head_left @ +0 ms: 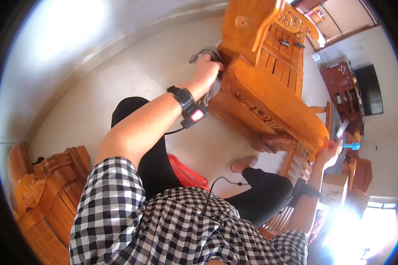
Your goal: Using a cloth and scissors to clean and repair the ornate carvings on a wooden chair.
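Grey cloth (pixel 213 91) is held beside the near corner of the carved wooden bench (pixel 265 88), bunched under the left hand (pixel 206 70), whose fingers look curled around the fabric, though their tips are hidden. It can be expected to be light, limp and not fragile, best gripped by a thick gathered fold rather than a loose edge, which may trail. By contrast, the bench is likely heavy and stiff, and its glossy finish may feel slippery. At the far end of its broad armrest (pixel 292 108) the right hand (pixel 327 153) is placed, near a blurred blue object (pixel 352 146); whether that is gripped cannot be told. Reach is hemmed in by the bench's tall side panel (pixel 243 28) and carved front, and a black cable (pixel 174 132) hanging from the left wrist device (pixel 194 116) could be snagged. Small dark objects (pixel 284 42) are left on the slatted seat, and another wooden seat (pixel 53 194) is seen at lower left.
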Motion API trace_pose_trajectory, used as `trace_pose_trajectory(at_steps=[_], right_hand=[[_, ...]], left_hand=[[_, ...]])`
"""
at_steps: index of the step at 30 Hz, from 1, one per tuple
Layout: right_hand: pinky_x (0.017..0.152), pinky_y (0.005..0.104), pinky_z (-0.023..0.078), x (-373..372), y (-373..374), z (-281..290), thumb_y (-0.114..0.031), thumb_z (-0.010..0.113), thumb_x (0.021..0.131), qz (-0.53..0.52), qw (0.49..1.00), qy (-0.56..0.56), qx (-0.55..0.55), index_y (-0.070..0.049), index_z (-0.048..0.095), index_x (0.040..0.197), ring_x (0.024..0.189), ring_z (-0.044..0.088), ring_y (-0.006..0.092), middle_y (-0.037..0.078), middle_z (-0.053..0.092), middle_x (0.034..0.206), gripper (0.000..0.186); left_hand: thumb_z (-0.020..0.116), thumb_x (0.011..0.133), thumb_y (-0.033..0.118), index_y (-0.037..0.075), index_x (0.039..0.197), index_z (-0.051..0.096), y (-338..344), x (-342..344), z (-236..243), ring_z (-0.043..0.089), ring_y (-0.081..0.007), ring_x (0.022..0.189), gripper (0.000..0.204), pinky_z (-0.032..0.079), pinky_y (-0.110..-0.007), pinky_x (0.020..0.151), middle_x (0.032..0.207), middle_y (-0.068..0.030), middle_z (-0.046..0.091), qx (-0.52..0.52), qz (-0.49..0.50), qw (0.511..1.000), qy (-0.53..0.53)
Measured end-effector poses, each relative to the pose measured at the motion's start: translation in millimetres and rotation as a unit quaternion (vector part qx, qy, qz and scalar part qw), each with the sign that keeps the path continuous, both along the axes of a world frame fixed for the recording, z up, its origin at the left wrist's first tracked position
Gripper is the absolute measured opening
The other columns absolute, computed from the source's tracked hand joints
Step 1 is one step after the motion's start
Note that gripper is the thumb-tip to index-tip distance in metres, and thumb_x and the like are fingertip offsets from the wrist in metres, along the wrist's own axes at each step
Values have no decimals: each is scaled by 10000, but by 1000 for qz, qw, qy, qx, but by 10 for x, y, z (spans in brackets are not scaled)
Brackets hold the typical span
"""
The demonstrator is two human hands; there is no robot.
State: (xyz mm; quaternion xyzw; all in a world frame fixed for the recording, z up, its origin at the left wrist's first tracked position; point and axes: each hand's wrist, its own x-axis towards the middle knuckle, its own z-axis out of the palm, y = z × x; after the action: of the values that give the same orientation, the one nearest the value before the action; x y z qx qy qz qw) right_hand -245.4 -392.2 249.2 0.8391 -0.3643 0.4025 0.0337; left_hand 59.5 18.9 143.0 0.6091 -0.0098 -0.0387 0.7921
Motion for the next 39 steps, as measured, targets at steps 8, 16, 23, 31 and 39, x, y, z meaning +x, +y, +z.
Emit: trace_pose_trajectory(at_steps=[8,16,23,31,39], right_hand=[[698,388,501,1640,1513,160,-276,653,796,163,936,304,70,-128,657,1155,797,659,302,141,690,892,388],[697,363,492,1889,1422,203,-180,688,786,251,900,338,113,-51,618,1185,781,655,265,158,674,847,425],[689,279,474,1752,1811,581,-34,657,749,272,838,404,247,-18,538,1302,807,588,138,36,637,916,566],[825,340,475,1899,2113,618,-168,655,738,208,845,487,75,-74,547,1316,894,651,250,142,676,957,595],[713,341,490,1599,2390,715,-183,637,792,172,918,355,-36,-85,589,1252,804,655,224,121,678,891,472]], left_hand=[[602,743,175,-57,881,579,-422,-513,-32,567,-439,970,271,451,-477,841,975,-280,609,249,10,967,-45],[547,747,103,-50,936,628,-453,-940,451,612,-434,950,256,477,-479,832,966,-261,653,83,-131,975,158],[552,809,151,-60,947,666,-316,-946,657,644,-404,953,277,511,-472,823,1003,-261,662,74,-178,965,179],[541,839,183,-61,1059,614,-292,-1014,603,605,-388,1064,336,490,-483,861,1134,-249,615,105,-217,955,171],[566,764,144,36,816,719,-282,-1189,370,654,-397,833,194,519,-468,735,815,-197,670,244,-376,814,-370]])
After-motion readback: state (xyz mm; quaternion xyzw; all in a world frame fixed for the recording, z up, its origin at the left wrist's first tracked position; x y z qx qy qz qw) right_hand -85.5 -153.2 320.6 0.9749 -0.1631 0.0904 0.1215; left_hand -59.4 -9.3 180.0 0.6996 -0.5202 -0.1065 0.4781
